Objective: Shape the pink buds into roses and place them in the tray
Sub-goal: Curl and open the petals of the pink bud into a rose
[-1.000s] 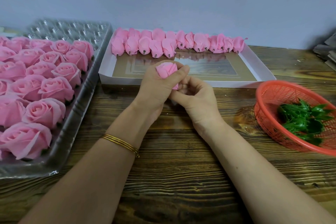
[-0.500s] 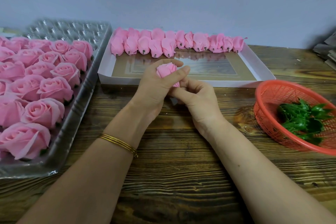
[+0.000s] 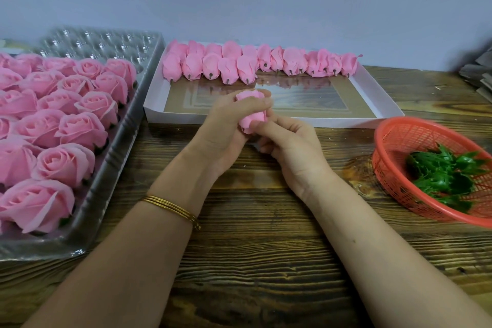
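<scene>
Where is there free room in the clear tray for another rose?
The clear tray has bare cups only at its far end, beyond the roses; nearer rows are packed. The white box floor is bare before its buds.

Left of the white box (image 3: 378, 93), the frame edge is cutting off the clear plastic tray (image 3: 111, 168) and its outer roses (image 3: 8, 125). Right of the box, the edge is clipping the red basket (image 3: 383, 136) and a blurred grey stack (image 3: 476, 74). In front of the box, the left hand (image 3: 226, 130) is covering much of the pink bud (image 3: 253, 116).
</scene>
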`<action>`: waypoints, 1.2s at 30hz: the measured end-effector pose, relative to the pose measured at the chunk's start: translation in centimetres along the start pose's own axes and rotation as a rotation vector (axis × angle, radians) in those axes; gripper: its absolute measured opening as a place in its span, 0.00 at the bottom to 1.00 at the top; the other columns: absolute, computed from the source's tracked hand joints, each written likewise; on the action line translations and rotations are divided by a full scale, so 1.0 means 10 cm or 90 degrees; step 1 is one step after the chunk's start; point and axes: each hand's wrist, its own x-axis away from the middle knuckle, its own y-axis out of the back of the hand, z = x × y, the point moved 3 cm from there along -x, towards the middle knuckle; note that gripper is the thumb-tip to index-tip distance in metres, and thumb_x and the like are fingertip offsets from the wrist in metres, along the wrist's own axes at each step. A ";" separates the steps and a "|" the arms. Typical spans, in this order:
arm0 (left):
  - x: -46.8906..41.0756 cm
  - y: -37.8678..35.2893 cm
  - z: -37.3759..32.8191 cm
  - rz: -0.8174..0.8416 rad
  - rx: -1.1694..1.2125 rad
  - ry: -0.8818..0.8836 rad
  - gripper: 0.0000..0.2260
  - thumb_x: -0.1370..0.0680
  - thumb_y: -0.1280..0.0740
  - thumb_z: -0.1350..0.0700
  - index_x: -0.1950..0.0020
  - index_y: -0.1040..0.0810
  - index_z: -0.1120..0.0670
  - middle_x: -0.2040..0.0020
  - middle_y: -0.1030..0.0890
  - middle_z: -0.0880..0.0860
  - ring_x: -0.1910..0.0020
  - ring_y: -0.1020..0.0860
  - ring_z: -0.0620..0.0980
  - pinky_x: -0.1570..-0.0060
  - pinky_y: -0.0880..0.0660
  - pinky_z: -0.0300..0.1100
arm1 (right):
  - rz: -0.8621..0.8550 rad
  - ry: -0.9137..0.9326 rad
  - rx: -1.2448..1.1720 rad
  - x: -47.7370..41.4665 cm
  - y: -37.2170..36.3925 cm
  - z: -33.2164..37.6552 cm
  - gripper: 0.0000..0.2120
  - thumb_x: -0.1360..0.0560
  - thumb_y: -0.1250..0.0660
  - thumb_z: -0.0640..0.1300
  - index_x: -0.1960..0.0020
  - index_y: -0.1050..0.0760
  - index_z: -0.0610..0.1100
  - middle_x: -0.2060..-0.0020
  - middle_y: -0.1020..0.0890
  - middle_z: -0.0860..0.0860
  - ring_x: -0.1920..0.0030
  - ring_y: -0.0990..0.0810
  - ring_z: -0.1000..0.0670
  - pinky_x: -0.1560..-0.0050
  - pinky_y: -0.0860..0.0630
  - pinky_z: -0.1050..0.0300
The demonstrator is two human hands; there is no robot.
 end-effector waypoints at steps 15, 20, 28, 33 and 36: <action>0.01 0.02 -0.04 0.092 0.006 0.033 0.17 0.33 0.40 0.66 0.45 0.25 0.64 0.60 0.22 0.56 0.62 0.30 0.56 0.64 0.31 0.49 | 0.052 -0.084 -0.084 -0.02 0.01 0.03 0.06 0.24 0.36 0.38 0.55 0.22 0.36 0.69 0.23 0.46 0.71 0.30 0.53 0.67 0.34 0.61; 0.00 0.05 -0.04 0.094 0.010 0.026 0.13 0.30 0.37 0.65 0.46 0.25 0.63 0.59 0.21 0.56 0.62 0.28 0.53 0.65 0.30 0.47 | 0.086 -0.103 -0.114 -0.01 0.00 0.05 0.08 0.31 0.33 0.43 0.55 0.23 0.39 0.68 0.24 0.48 0.70 0.29 0.53 0.66 0.32 0.61; -0.02 0.10 -0.02 0.069 -0.015 0.024 0.13 0.26 0.34 0.63 0.42 0.25 0.62 0.57 0.19 0.56 0.60 0.23 0.51 0.63 0.28 0.47 | 0.074 -0.048 -0.051 0.01 -0.01 0.04 0.05 0.27 0.32 0.35 0.61 0.23 0.39 0.66 0.25 0.46 0.69 0.30 0.54 0.65 0.34 0.62; -0.01 0.10 -0.01 0.062 -0.027 0.011 0.10 0.25 0.32 0.60 0.45 0.23 0.60 0.58 0.18 0.54 0.60 0.21 0.50 0.65 0.26 0.46 | 0.087 -0.042 -0.038 0.02 -0.01 0.05 0.04 0.26 0.32 0.34 0.60 0.23 0.37 0.65 0.26 0.44 0.68 0.31 0.54 0.64 0.35 0.63; -0.01 0.09 0.00 0.064 -0.044 0.005 0.06 0.26 0.31 0.58 0.50 0.20 0.57 0.60 0.18 0.52 0.60 0.21 0.48 0.64 0.26 0.45 | 0.103 -0.031 -0.034 0.03 -0.02 0.06 0.03 0.27 0.32 0.33 0.59 0.23 0.37 0.67 0.27 0.46 0.67 0.31 0.54 0.63 0.35 0.62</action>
